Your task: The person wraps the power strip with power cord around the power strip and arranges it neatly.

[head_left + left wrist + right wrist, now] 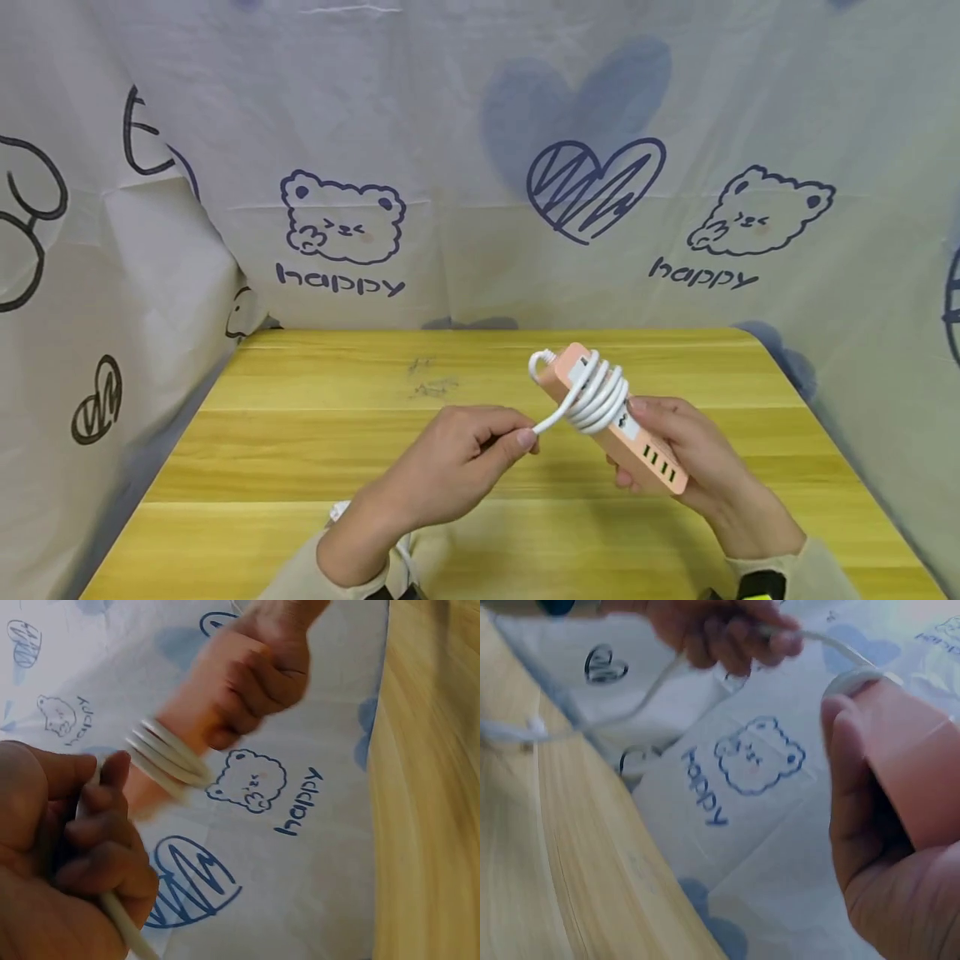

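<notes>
A pink power strip (660, 462) is held tilted above the table by the right hand (701, 467), thumb on its top face, fingers beneath. Several turns of white cord (597, 398) wrap round its upper half. To the left, the left hand (457, 458) pinches the cord between thumb and forefinger. In the left wrist view the cord (124, 926) runs through the curled fingers of the left hand (67, 855), and the strip looks blurred. The right wrist view shows the right hand (885, 877) around the strip (922, 765), with the cord stretching to the left hand (720, 634).
The wooden table (300, 450) lies below both hands. More white cord (405, 554) hangs by the left wrist, with a white piece (339, 510) partly hidden behind that wrist. A printed cloth (465, 250) stands behind the table and along its sides.
</notes>
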### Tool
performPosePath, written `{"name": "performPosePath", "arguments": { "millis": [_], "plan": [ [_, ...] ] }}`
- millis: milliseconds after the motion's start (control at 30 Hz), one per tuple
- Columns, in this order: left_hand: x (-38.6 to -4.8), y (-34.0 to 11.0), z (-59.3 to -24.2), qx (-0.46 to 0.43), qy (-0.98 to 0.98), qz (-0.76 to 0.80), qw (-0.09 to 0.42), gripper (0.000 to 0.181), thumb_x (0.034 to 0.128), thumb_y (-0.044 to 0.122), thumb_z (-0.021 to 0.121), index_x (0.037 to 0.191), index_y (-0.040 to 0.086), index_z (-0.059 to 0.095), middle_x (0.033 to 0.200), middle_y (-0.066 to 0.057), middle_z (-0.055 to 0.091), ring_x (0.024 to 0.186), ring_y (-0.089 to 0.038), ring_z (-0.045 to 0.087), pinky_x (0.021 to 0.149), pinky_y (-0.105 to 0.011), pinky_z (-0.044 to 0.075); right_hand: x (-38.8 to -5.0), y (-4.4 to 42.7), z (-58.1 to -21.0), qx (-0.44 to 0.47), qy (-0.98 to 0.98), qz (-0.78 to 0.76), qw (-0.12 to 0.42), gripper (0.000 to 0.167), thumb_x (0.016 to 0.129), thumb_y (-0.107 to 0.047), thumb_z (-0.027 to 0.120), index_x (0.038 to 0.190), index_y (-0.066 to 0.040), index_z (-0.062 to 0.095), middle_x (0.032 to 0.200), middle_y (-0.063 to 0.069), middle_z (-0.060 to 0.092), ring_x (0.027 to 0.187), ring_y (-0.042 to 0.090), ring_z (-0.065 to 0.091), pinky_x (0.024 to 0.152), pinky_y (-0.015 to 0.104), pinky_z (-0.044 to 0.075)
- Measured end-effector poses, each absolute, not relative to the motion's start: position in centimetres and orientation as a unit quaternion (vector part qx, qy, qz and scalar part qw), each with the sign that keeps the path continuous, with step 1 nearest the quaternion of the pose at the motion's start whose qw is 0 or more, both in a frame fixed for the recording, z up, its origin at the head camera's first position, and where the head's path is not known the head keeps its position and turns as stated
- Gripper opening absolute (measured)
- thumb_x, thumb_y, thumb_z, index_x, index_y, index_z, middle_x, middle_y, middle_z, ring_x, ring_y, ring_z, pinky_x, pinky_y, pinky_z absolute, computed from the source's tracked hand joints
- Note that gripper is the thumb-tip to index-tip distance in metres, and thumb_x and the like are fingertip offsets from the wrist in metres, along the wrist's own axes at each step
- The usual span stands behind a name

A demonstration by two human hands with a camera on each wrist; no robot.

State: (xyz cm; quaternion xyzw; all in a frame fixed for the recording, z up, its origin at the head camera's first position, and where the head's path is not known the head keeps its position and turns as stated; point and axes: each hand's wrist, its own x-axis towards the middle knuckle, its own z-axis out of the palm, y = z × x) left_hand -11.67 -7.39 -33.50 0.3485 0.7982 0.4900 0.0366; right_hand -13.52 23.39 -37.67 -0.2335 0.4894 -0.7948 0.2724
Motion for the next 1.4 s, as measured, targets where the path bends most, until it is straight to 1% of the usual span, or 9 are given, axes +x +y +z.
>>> {"name": "performPosePath", "arguments": {
  "millis": [300,400,500,633,767,867,1067,1200,1400],
  "plan": [
    [-14.2,-8.5,-36.3,0.392,0.727,0.545,0.147,0.025,0.1115,0.02,0.055,0.101,0.008,0.074,0.07,0.005,0.048,0.06,-0.005,0.037,0.059,-0.022,0.036,-12.7,22.0,-38.6,-0.351,0.336,-0.815,0.316,0.065,0.115,-0.016,0.004,0.134,0.005,0.063,0.11,0.014,0.077,0.089,0.019,0.08,0.075,0.029,0.063],
    [-15.1,-8.9,-37.5,0.392,0.714,0.547,0.192,0.023,0.1087,0.016,0.06,0.095,0.004,0.074,0.074,-0.002,0.056,0.064,-0.006,0.039,0.064,-0.023,0.038,-12.4,21.0,-39.4,-0.4,0.306,-0.797,0.334,0.057,0.117,-0.019,0.013,0.133,-0.001,0.064,0.109,0.009,0.077,0.083,0.016,0.079,0.054,0.033,0.059],
    [-15.9,-9.0,-38.3,0.388,0.722,0.525,0.231,0.021,0.1036,0.017,0.068,0.088,0.006,0.075,0.078,-0.004,0.062,0.066,-0.005,0.042,0.066,-0.022,0.04,-12.2,19.8,-39.7,-0.451,0.289,-0.764,0.361,0.045,0.116,-0.02,0.026,0.119,0.003,0.065,0.082,0.022,0.07,0.053,0.027,0.068,0.036,0.042,0.046],
    [-16.9,-8.7,-39.0,0.403,0.731,0.473,0.284,0.015,0.0995,0.02,0.074,0.089,0.011,0.078,0.08,0.006,0.066,0.067,-0.003,0.048,0.067,-0.02,0.043,-12.0,18.7,-39.5,-0.461,0.305,-0.724,0.414,0.037,0.113,-0.019,0.041,0.108,0.01,0.063,0.063,0.035,0.043,0.046,0.026,0.066,0.035,0.042,0.049],
    [-17.9,-8.1,-39.0,0.429,0.734,0.418,0.322,0.011,0.0975,0.024,0.077,0.095,0.014,0.08,0.087,0.013,0.072,0.074,0.0,0.056,0.072,-0.02,0.049,-12.0,18.1,-39.2,-0.461,0.352,-0.672,0.46,0.048,0.111,-0.021,0.047,0.109,0.026,0.056,0.066,0.042,0.045,0.063,0.009,0.072,0.045,0.035,0.057],
    [-18.4,-8.0,-38.7,0.428,0.76,0.375,0.313,0.011,0.0941,0.029,0.081,0.09,0.019,0.081,0.084,0.015,0.073,0.071,0.001,0.056,0.07,-0.019,0.049,-12.3,17.8,-38.7,-0.479,0.404,-0.626,0.464,0.052,0.111,-0.02,0.047,0.102,0.032,0.047,0.068,0.046,0.043,0.063,0.004,0.068,0.047,0.032,0.056],
    [-18.1,-7.0,-36.4,0.409,0.85,0.257,0.213,0.027,0.0909,0.039,0.083,0.072,0.024,0.07,0.066,0.014,0.062,0.057,-0.004,0.045,0.058,-0.021,0.04,-12.8,17.4,-37.8,-0.443,0.575,-0.498,0.474,0.033,0.108,-0.015,0.052,0.091,0.011,0.063,0.055,0.022,0.041,0.046,-0.004,0.039,0.045,0.019,0.033],
    [-16.5,-5.9,-34.6,0.396,0.875,0.222,0.169,0.028,0.0995,0.036,0.075,0.076,0.025,0.065,0.067,0.013,0.059,0.057,-0.005,0.048,0.058,-0.023,0.043,-12.7,17.0,-37.6,-0.36,0.655,-0.473,0.468,0.035,0.107,-0.02,0.059,0.083,0.005,0.065,0.054,0.01,0.05,0.045,-0.003,0.045,0.048,0.017,0.039],
    [-14.4,-5.2,-33.2,0.336,0.901,0.249,0.113,0.027,0.1079,0.029,0.063,0.084,0.019,0.068,0.07,0.008,0.059,0.058,-0.007,0.051,0.056,-0.024,0.045,-12.9,17.4,-37.9,-0.224,0.743,-0.511,0.369,0.031,0.106,-0.024,0.063,0.087,-0.001,0.07,0.069,0.005,0.069,0.049,0.008,0.064,0.048,0.024,0.053]
  ]
}}
